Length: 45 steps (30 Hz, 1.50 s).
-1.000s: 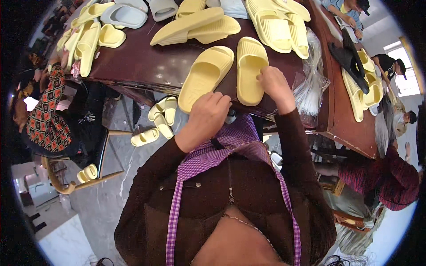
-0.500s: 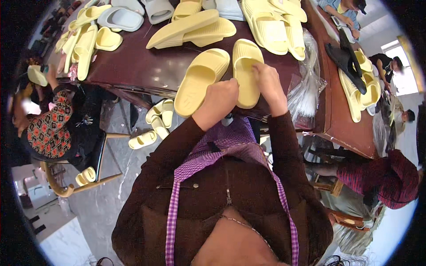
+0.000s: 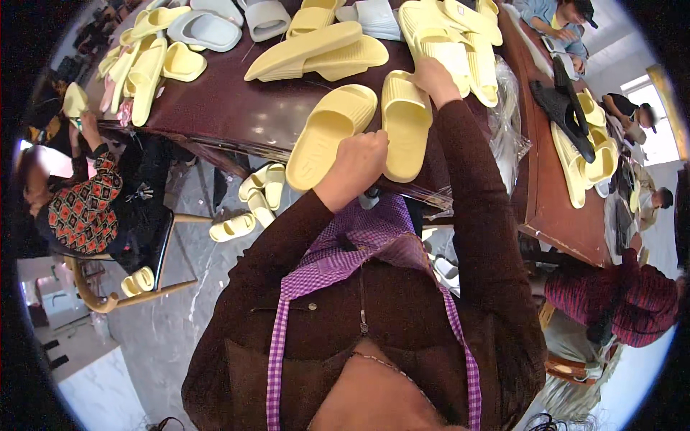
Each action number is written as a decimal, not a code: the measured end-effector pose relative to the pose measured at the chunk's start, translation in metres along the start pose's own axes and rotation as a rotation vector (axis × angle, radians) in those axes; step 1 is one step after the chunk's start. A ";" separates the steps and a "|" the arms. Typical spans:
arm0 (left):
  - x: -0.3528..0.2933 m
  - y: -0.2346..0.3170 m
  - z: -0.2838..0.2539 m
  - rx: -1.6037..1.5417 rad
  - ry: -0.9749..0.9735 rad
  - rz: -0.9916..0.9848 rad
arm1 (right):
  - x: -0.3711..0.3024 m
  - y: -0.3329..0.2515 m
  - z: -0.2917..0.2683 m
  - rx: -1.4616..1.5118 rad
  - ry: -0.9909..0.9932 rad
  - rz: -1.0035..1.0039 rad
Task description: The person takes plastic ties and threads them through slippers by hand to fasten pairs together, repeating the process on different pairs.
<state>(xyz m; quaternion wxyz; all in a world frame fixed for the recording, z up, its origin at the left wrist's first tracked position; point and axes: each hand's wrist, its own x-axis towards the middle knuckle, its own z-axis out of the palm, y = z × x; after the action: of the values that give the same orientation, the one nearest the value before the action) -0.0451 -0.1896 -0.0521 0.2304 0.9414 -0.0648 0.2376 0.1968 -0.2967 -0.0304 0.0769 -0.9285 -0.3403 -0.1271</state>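
Two yellow slippers lie side by side at the table's near edge: the left slipper (image 3: 316, 147) tilts outward, and the right slipper (image 3: 406, 140) points away from me. My left hand (image 3: 354, 167) is closed between them, covering part of the left slipper's inner edge. Its fingertips meet the right slipper's inner edge; anything inside the grip is hidden. Further away, my right hand (image 3: 435, 80) has its fingers bent and pressed together beside the right slipper's toe. It overlaps a yellow slipper (image 3: 444, 52) of the pile behind, and what its fingers hold, if anything, cannot be seen.
On the dark red table (image 3: 237, 115) lie a stacked yellow slipper pair (image 3: 316, 54) and grey slippers (image 3: 205, 30). Clear plastic wrap (image 3: 509, 154) hangs at the right. A person in a patterned top (image 3: 83, 208) sits at the left; several people work along the right-hand table (image 3: 568, 223).
My right hand has left the inside of the right slipper and reached forward past its toe. My left hand stays closed between the two slippers. The view has shifted slightly.
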 end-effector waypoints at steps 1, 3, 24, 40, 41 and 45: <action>0.001 0.000 0.001 0.005 0.001 0.001 | 0.006 -0.002 0.000 -0.033 -0.083 0.016; 0.002 0.000 0.002 0.010 0.002 0.007 | 0.011 -0.006 0.001 -0.069 -0.167 0.028; -0.023 -0.025 -0.057 -0.833 -0.449 -0.152 | -0.040 -0.032 -0.020 0.522 -0.011 0.110; -0.032 0.002 -0.113 -0.358 -0.176 -0.027 | -0.063 -0.053 -0.018 0.534 0.036 0.189; -0.032 0.006 -0.113 -0.285 -0.131 0.025 | -0.062 -0.053 -0.018 0.524 0.052 0.178; -0.033 0.015 -0.114 -0.106 -0.030 0.140 | -0.063 -0.055 -0.017 0.547 0.076 0.171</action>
<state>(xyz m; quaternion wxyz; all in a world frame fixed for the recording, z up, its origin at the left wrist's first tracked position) -0.1247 -0.1494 0.0268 0.2619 0.9245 -0.1461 0.2352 0.1116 -0.2974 -0.0290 0.3476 -0.8931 -0.2793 -0.0584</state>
